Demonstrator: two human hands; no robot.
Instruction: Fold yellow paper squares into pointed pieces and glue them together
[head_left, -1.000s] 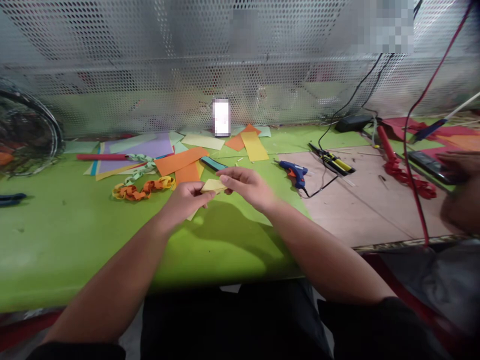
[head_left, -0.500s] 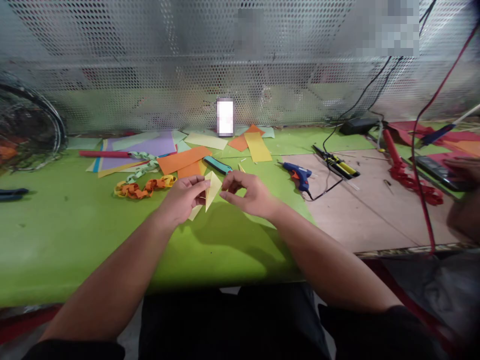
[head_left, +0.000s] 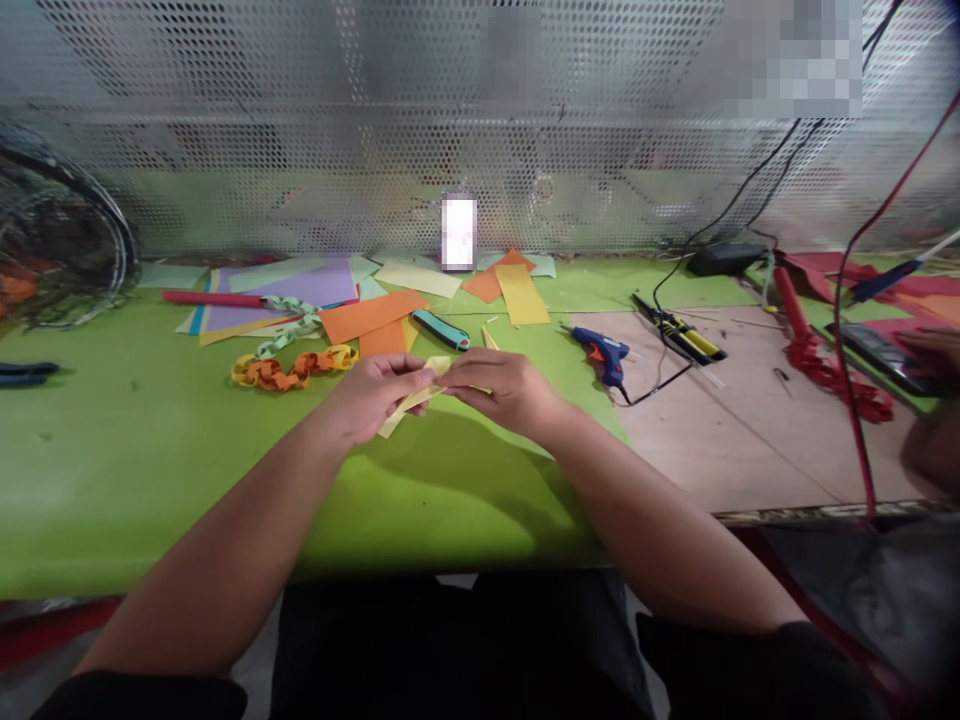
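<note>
Pinching a folded strip of yellow paper (head_left: 401,410) between the fingertips, left hand (head_left: 371,400) and right hand (head_left: 506,388) curled nearly closed over a green table (head_left: 150,480), just right of an orange-and-yellow paper chain (head_left: 292,370); a round wire cage (head_left: 60,235) far left of the chain holds orange scraps (head_left: 16,288).

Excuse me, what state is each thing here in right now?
Yellow paper strip: folded, held in both hands.
Left hand: pinching the strip.
Right hand: pinching the strip.
Orange-and-yellow paper chain: linked loops, lying on the green table.
Hot glue gun: lying on a pinkish board, unheld.
Teal craft knife: lying unheld.
</note>
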